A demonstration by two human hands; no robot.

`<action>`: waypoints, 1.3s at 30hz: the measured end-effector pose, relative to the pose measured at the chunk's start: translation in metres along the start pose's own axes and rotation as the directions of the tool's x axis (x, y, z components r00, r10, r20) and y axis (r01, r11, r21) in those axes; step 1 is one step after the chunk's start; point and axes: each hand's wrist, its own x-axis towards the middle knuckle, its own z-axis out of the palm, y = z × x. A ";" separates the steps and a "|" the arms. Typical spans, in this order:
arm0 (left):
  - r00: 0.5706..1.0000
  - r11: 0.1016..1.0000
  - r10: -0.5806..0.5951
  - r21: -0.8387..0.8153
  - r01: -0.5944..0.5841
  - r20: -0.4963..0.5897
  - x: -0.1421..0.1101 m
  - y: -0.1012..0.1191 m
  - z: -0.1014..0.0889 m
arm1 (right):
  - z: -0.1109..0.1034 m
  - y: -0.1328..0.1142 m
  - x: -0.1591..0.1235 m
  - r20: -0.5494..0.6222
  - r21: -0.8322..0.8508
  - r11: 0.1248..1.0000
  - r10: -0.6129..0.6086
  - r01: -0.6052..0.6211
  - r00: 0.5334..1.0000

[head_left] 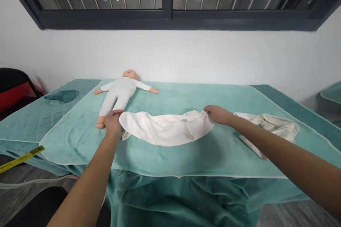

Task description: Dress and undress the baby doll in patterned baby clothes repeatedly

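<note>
A white baby garment (165, 127) lies stretched out on the teal towel (186, 156) that covers the table. My left hand (113, 122) is closed on the garment's left end, close to the doll's feet. My right hand (217, 114) is closed on its right end. A baby doll (119, 92) in a white suit lies on its back behind my left hand, arms spread, head toward the wall.
A second crumpled white cloth (269, 126) lies to the right of my right arm. A folded teal cloth (61, 95) sits at the far left. A yellow tape (21, 158) hangs at the left edge. A white wall rises behind the table.
</note>
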 end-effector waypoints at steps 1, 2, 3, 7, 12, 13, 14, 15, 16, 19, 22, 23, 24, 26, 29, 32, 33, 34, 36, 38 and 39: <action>0.999 0.999 0.036 0.032 -0.034 -0.037 0.001 0.001 0.005 | 0.004 -0.011 0.005 -0.011 -0.031 0.999 -0.030 0.030 0.999; 0.993 0.992 0.099 0.078 -0.094 -0.058 0.000 0.004 0.011 | 0.009 -0.023 0.010 -0.023 -0.060 0.996 -0.061 0.060 0.998; 0.982 0.975 0.184 0.135 -0.177 -0.043 -0.002 0.007 0.020 | 0.014 -0.036 0.015 -0.036 -0.086 0.993 -0.089 0.086 0.995; 0.825 0.816 0.355 0.284 -0.503 0.440 -0.032 0.015 0.060 | 0.044 -0.082 0.035 0.022 -0.141 0.971 -0.190 0.191 0.982; 0.647 0.654 0.228 0.378 -0.655 0.728 -0.066 0.000 0.080 | 0.071 -0.102 0.041 0.156 -0.166 0.941 -0.270 0.295 0.950; 0.631 0.623 0.213 0.394 -0.676 0.746 -0.069 -0.002 0.078 | 0.072 -0.102 0.039 0.158 -0.164 0.936 -0.288 0.313 0.945; 0.606 0.573 0.189 0.415 -0.707 0.773 -0.070 -0.003 0.075 | 0.071 -0.102 0.036 0.155 -0.160 0.930 -0.309 0.332 0.938; 0.572 0.498 0.153 0.437 -0.749 0.806 -0.071 -0.003 0.072 | 0.069 -0.102 0.032 0.147 -0.155 0.923 -0.332 0.353 0.932; 0.537 0.412 0.112 0.453 -0.791 0.836 -0.072 -0.001 0.070 | 0.067 -0.103 0.028 0.133 -0.149 0.916 -0.356 0.373 0.925; 0.469 0.250 0.065 0.440 -0.862 0.881 -0.074 0.009 0.071 | 0.059 -0.108 0.016 0.069 -0.129 0.905 -0.401 0.406 0.914; 0.416 0.287 0.098 0.375 -0.882 0.904 -0.076 0.019 0.081 | 0.055 -0.114 0.010 0.005 -0.090 0.914 -0.396 0.395 0.918; 0.406 0.316 0.078 0.363 -0.877 0.911 -0.077 0.021 0.085 | 0.055 -0.115 0.010 -0.004 -0.074 0.918 -0.390 0.389 0.921; 0.406 0.349 0.043 0.367 -0.862 0.913 -0.077 0.022 0.088 | 0.057 -0.114 0.010 -0.006 -0.060 0.921 -0.386 0.385 0.922; 0.431 0.403 -0.031 0.406 -0.820 0.902 -0.079 0.023 0.092 | 0.061 -0.111 0.011 0.008 -0.044 0.923 -0.383 0.383 0.924; 0.451 0.449 -0.049 0.423 -0.787 0.891 -0.083 0.020 0.091 | 0.071 -0.104 0.010 0.038 -0.040 0.922 -0.383 0.384 0.923; 0.430 0.537 0.021 0.353 -0.766 0.902 -0.092 0.020 0.087 | 0.078 -0.100 0.005 0.018 -0.027 0.924 -0.381 0.381 0.924; 0.438 0.571 0.055 0.331 -0.751 0.897 -0.095 0.021 0.085 | 0.079 -0.100 0.003 0.005 -0.020 0.925 -0.379 0.379 0.925; 0.453 0.605 0.088 0.314 -0.732 0.887 -0.099 0.025 0.084 | 0.078 -0.101 0.002 -0.008 -0.013 0.927 -0.376 0.375 0.927; 0.492 0.676 0.145 0.276 -0.683 0.859 -0.108 0.036 0.082 | 0.071 -0.105 -0.002 -0.023 0.002 0.930 -0.368 0.368 0.930; 0.509 0.743 0.192 0.214 -0.634 0.839 -0.116 0.052 0.080 | 0.056 -0.111 -0.006 -0.052 0.004 0.922 -0.387 0.388 0.921; 0.512 0.764 0.207 0.189 -0.617 0.833 -0.119 0.062 0.079 | 0.045 -0.115 -0.008 -0.088 -0.005 0.911 -0.412 0.413 0.907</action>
